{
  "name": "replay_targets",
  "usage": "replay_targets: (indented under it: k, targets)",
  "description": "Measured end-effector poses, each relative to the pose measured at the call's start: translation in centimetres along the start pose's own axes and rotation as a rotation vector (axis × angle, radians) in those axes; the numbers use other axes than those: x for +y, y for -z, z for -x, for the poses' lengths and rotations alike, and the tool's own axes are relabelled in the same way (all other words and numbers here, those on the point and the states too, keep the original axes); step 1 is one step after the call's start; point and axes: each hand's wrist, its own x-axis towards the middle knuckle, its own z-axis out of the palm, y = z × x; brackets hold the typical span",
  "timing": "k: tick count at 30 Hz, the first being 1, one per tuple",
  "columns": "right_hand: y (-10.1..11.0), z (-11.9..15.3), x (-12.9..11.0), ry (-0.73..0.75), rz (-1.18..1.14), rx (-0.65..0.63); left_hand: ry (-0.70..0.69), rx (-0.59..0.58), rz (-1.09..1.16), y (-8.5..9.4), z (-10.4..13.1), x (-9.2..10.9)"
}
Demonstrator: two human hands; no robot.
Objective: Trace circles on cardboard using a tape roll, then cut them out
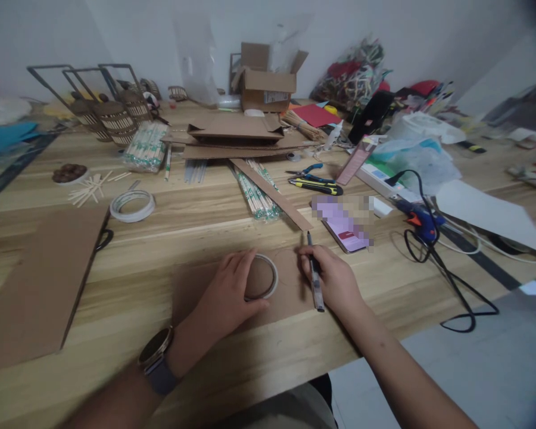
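Observation:
Under my hands a flat piece of brown cardboard (290, 295) lies on the wooden table. My left hand (227, 289) holds a roll of tape (275, 279) flat on it, thumb and fingers curved about the roll's left side. A pen (316, 286) with a clear barrel is gripped in my right hand (339, 277), to the right of the roll. The pen slants, its dark end pointing away from me; I cannot tell whether it touches anything. Just beyond my right hand lies a cardboard strip (272, 193), and a phone (339, 223) rests to its right.
To the left are a larger cardboard sheet (40, 280) and a second tape roll (133, 206). A utility knife (317, 186) and blue-handled pliers (312, 173) lie ahead. At right is a glue gun (424, 223) with a looping black cord. A cardboard box (268, 89) stands at the back.

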Motion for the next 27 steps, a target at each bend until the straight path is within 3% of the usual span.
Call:
replay_targets:
  k: [27]
  targets:
    - [-0.12,-0.07,-0.03,0.063,-0.052,-0.037,0.046,0.035,0.060,0.09,0.66,-0.31]
